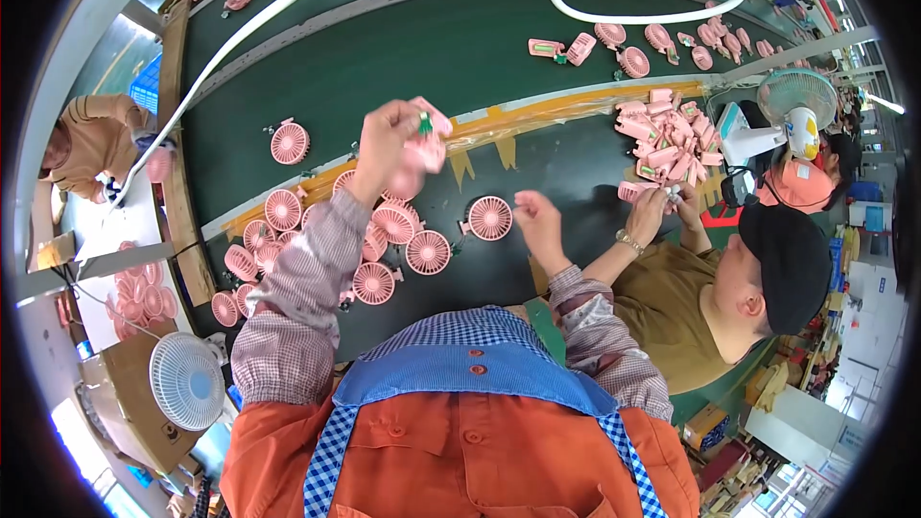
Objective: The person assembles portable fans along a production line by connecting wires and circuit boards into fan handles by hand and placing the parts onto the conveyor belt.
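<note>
Raised over the work surface, my left hand (384,149) grips a pink handheld fan (428,139) with a small green circuit board on it; its lower part is blurred. My right hand (542,230) is off to the right, fingers loosely bent and apart, nothing visible in them. Between my hands a round pink fan head (490,218) lies on the dark green surface, closest to my right hand. Several more pink fan heads (428,252) are heaped below and left of my left hand, partly hidden by my sleeve.
A green conveyor belt (384,48) runs beyond a taped ledge (537,120), carrying fan pieces. Pink casings (672,139) are piled at the right, beside a co-worker in a black cap (787,269). A white cable (259,19) hangs across the left; a white fan (187,381) stands lower left.
</note>
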`<state>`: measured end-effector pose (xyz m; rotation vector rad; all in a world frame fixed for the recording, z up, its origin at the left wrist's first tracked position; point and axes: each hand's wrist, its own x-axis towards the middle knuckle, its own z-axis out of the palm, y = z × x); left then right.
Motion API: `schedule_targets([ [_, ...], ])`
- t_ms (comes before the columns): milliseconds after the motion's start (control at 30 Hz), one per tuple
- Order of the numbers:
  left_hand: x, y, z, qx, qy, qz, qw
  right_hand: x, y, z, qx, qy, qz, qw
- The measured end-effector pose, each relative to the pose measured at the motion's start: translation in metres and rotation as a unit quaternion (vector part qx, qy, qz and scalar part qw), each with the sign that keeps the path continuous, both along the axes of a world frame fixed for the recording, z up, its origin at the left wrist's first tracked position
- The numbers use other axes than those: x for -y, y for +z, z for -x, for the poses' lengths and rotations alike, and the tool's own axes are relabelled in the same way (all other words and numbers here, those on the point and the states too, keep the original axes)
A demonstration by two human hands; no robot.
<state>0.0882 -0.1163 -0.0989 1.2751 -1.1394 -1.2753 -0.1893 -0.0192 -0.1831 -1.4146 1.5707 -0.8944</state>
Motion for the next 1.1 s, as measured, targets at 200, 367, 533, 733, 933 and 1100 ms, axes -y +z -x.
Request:
schedule_targets([
  [200, 0.078, -0.087, -0.019, -0.271, 0.159, -0.103, 0.944, -0.023, -0.008, -0.025, -0.247, 0.135, 0.084, 0.956],
  [367, 0.075, -0.139, -0.069, -0.229, 0.254, -0.180, 0.922, -0.024, -0.018, -0.044, -0.373, 0.183, 0.076, 0.906],
  [533, 0.057, -0.143, -0.081, -0.183, 0.219, -0.241, 0.928, -0.019, -0.038, -0.038, -0.318, 0.148, 0.042, 0.935],
  [733, 0.023, -0.130, -0.071, 0.197, 0.279, 0.009, 0.940, -0.018, -0.056, -0.020, 0.088, -0.053, -0.087, 0.991],
  [933, -0.085, -0.091, 0.013, 0.062, 0.043, -0.088, 0.993, -0.024, 0.001, -0.022, 0.260, -0.071, -0.172, 0.947],
  [1100, -0.129, -0.069, 0.058, -0.165, -0.071, -0.196, 0.964, -0.039, 0.002, -0.039, 0.268, -0.054, -0.135, 0.952],
])
